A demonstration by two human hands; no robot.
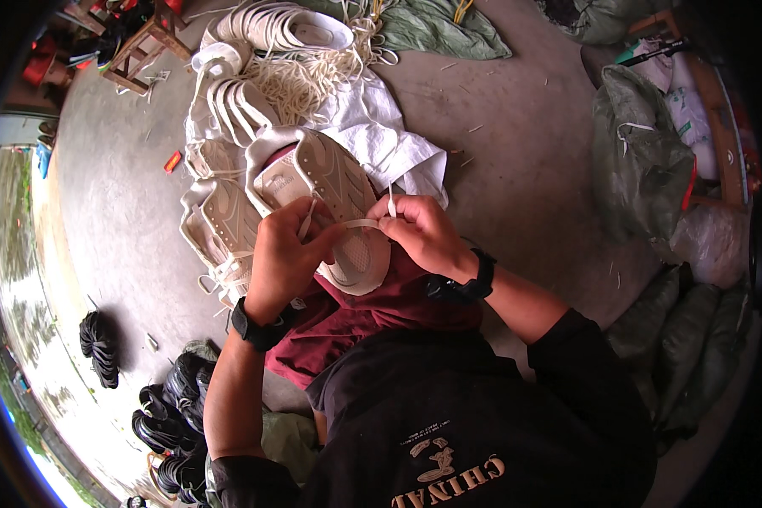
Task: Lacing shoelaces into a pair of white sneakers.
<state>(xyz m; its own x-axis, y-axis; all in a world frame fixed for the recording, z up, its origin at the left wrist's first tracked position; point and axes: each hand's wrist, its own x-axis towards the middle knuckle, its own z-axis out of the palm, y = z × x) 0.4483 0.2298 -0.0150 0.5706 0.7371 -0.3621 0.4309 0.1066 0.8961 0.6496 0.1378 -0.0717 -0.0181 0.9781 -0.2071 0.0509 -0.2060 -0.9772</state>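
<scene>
Left fingers [323,243], right fingers [405,208] pinched, near each other; forearms [235,381] bare, angled inward.

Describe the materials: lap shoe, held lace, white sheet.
Lap shoe: probably matt mesh toe, by fine texture; smooth side panels, perhaps synthetic leather. Held lace: likely dull textile, by flat, pliant band. White sheet: possibly woven plastic, slightly glossy, by crisp creases.

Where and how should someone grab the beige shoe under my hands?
Probably by the pale rim at its far end, coming from beyond: the shoe has its rounded toe toward you, your left hand and right hand hold lace over the front half, and that rim is uncovered.
</scene>
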